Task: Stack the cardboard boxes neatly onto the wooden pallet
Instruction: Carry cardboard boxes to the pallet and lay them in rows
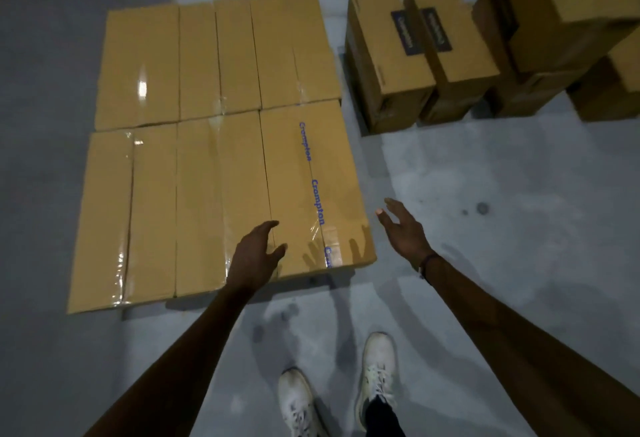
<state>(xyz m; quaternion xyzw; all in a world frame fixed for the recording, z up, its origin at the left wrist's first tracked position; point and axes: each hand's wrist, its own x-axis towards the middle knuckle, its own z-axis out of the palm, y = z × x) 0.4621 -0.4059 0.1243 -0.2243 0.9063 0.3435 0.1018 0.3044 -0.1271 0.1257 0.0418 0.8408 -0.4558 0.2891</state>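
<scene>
white shoes [375, 377] stand behind open, empty left hand [254, 256] and right hand [403, 230] over "crompton"-taped nearest box [311, 194].

Flat tan-yellow cardboard boxes [221, 146]: clear glossy tape along seams, blue "Crompton" lettering repeated on tape of nearest right box [311, 191]. Loose brown cardboard boxes [415, 56]: dark navy rectangular labels on top. Pale grey concrete floor [485, 201]: dark round spots. White lace-up shoes [375, 377]: off-white laces. Dark wrist band [426, 263].
</scene>
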